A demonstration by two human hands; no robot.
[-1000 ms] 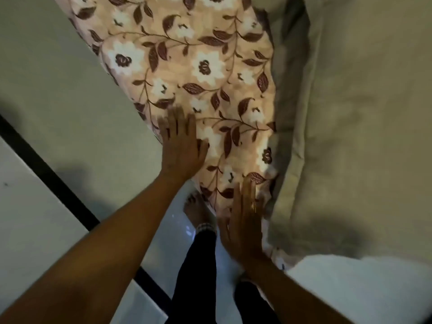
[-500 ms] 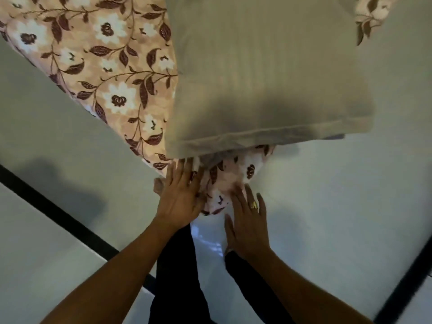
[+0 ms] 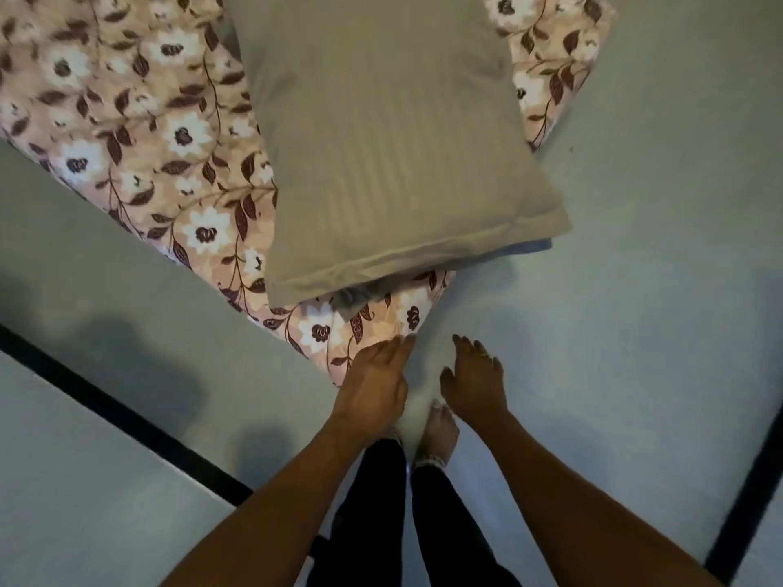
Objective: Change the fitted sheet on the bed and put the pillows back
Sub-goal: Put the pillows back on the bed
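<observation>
A mattress corner covered by the peach floral fitted sheet [image 3: 140, 133] points toward me. A grey striped pillow [image 3: 381, 133] lies on it, its hem overhanging the corner. My left hand [image 3: 375, 383] rests with straight fingers against the sheet at the corner's lower edge. My right hand [image 3: 474, 379], wearing a ring, hovers with fingers spread just right of the corner, apart from the sheet.
Pale floor tiles with black grout lines [image 3: 127, 413] surround the bed corner. My bare foot [image 3: 440, 434] and dark trouser legs [image 3: 373, 514] stand right below the corner. Open floor lies to the right.
The view has swung so the pillow lies in the middle of the frame. Both hands slid down to the corner's tip; the right hand has come off the sheet.
</observation>
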